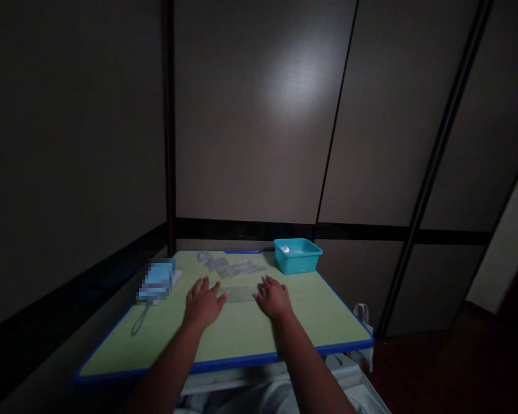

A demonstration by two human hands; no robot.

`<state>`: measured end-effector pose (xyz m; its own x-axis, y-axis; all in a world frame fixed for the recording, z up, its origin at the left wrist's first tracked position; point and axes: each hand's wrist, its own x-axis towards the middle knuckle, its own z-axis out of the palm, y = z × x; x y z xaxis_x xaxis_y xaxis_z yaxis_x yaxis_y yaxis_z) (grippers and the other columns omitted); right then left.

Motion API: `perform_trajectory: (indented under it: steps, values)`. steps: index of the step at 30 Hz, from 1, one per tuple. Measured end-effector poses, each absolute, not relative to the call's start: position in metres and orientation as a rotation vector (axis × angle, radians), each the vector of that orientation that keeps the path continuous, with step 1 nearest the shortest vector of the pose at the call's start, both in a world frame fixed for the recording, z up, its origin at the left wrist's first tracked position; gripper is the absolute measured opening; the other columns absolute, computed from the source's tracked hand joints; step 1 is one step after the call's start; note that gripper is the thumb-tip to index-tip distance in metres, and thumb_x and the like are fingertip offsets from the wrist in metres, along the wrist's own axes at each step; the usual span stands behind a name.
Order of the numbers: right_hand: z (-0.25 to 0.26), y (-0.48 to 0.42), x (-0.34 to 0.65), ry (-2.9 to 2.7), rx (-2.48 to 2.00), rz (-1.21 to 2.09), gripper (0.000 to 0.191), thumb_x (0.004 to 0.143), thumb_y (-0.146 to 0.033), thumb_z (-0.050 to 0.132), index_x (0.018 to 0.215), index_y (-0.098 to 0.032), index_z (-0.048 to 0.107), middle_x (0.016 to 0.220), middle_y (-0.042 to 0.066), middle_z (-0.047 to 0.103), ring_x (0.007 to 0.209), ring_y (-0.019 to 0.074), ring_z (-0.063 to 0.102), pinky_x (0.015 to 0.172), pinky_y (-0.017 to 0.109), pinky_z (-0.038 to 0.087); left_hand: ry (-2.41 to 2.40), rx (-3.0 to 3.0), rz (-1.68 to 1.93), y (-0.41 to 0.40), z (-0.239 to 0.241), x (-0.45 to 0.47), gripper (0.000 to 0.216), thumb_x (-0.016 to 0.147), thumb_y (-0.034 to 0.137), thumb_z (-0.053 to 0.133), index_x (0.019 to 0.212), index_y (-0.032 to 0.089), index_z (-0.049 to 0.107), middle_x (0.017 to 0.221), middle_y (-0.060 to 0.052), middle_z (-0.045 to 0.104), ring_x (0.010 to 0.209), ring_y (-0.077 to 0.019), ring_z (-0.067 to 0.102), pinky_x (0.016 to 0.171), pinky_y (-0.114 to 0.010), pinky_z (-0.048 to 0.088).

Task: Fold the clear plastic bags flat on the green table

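A clear plastic bag (240, 294) lies flat on the light green tabletop (237, 333), between my two hands. My left hand (205, 302) rests at its left end with the fingers spread and the thumb at the bag's edge. At the right end is my right hand (275, 296), fingers apart and somewhat bent, the thumb and fingertips by the edge. Just beyond the hands, several more clear plastic bags (242, 268) lie in an overlapping row that runs to the far left.
A turquoise basket (297, 261) with clear plastic inside stands at the back right corner. A blurred-out blue item (156, 280) with a strap (140, 319) lies at the left edge. Blue edging (242, 362) rims the table. Dark panels (259, 115) rise behind it.
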<state>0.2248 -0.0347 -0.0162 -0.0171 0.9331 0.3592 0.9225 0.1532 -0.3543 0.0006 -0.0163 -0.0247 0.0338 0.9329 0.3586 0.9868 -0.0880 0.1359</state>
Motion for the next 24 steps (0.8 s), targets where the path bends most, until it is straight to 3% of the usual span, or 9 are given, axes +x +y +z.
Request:
perform_trajectory:
  steps: [4, 12, 18, 24]
  values:
    - [-0.0177, -0.0328, 0.2253, -1.932, -1.777, 0.035, 0.035, 0.075, -0.045, 0.053, 0.105, -0.028, 0.060, 0.136, 0.007, 0.038, 0.125, 0.0212, 0.032, 0.099, 0.049, 0.019, -1.984, -2.212, -0.559, -0.0186, -0.0217, -0.0004, 0.046, 0.078, 0.057, 0.040, 0.118, 0.037, 0.052, 0.140, -0.005, 0.035, 0.131, -0.0289, 0.017, 0.100, -0.048, 0.017]
    - [-0.0177, -0.0332, 0.2258, -1.900, -1.761, 0.019, 0.037, 0.075, -0.045, 0.052, 0.109, -0.030, 0.056, 0.133, 0.006, 0.042, 0.124, 0.0216, 0.033, 0.098, 0.052, 0.020, -1.981, -2.243, -0.590, -0.0167, -0.0236, -0.0013, 0.053, 0.075, 0.062, 0.041, 0.117, 0.033, 0.055, 0.138, -0.007, 0.037, 0.131, -0.0313, 0.015, 0.100, -0.049, 0.016]
    - [-0.0196, -0.0321, 0.2266, -1.862, -1.764, 0.032, 0.037, 0.076, -0.044, 0.050, 0.109, -0.029, 0.057, 0.132, 0.007, 0.044, 0.122, 0.0222, 0.035, 0.097, 0.051, 0.023, -1.967, -2.251, -0.659, -0.0158, -0.0249, -0.0025, 0.046, 0.075, 0.059, 0.045, 0.112, 0.036, 0.058, 0.137, -0.004, 0.039, 0.131, -0.0292, 0.018, 0.100, -0.046, 0.017]
    - [-0.0197, -0.0291, 0.2274, -1.803, -1.760, 0.065, 0.049, 0.074, -0.042, 0.050, 0.120, -0.026, 0.049, 0.135, 0.007, 0.040, 0.123, 0.0234, 0.035, 0.098, 0.049, 0.025, -1.965, -2.251, -0.650, -0.0148, -0.0257, -0.0030, 0.042, 0.075, 0.055, 0.047, 0.110, 0.035, 0.059, 0.135, -0.003, 0.043, 0.130, -0.0279, 0.020, 0.100, -0.045, 0.018]
